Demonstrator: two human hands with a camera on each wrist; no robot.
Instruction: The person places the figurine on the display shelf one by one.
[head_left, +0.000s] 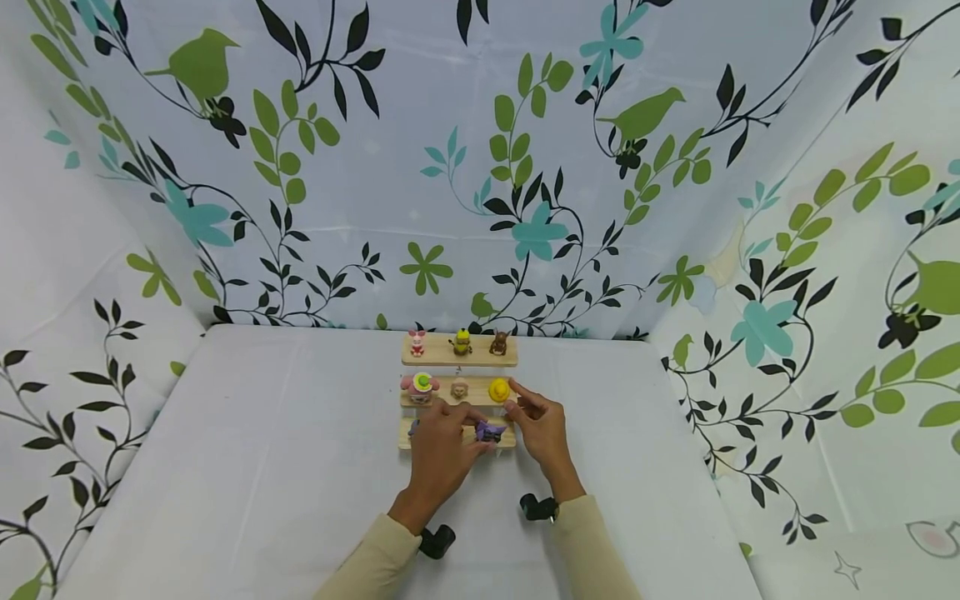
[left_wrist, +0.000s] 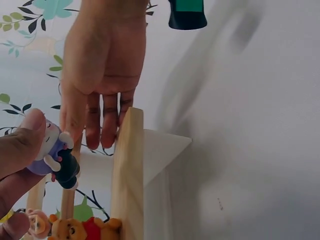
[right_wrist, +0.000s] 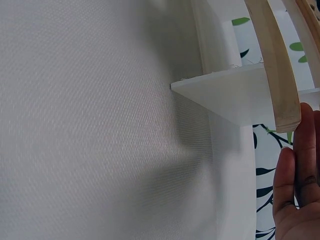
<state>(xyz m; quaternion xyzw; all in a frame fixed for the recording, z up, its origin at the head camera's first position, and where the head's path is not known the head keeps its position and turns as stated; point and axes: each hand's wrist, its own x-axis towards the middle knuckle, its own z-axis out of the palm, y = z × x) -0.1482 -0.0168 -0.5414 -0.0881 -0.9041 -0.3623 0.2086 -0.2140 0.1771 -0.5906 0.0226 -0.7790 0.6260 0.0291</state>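
My left hand [head_left: 442, 442] pinches a small purple-hooded figurine [head_left: 490, 432] between thumb and fingers, over the lowest board [head_left: 510, 440] of a three-tier wooden display shelf. Up close in the left wrist view, this figurine [left_wrist: 61, 155] has a white face and a dark lower part and is tilted. Extended fingers of my right hand [head_left: 543, 429] touch the shelf's right side; the right wrist view shows fingertips at a board's end [right_wrist: 287, 117]. On the lowest board, an orange bear figurine in a red shirt [left_wrist: 85, 230] appears in the left wrist view. My left hand partly hides that board.
Pink, yellow and brown figurines stand on the top board [head_left: 438, 358]. The middle board [head_left: 477, 393] carries a pink figurine [head_left: 420, 383], a beige one [head_left: 459, 387] and a yellow-hatted one [head_left: 499, 389]. White triangular supports [right_wrist: 225, 92] hold the boards above the white table [head_left: 300, 467].
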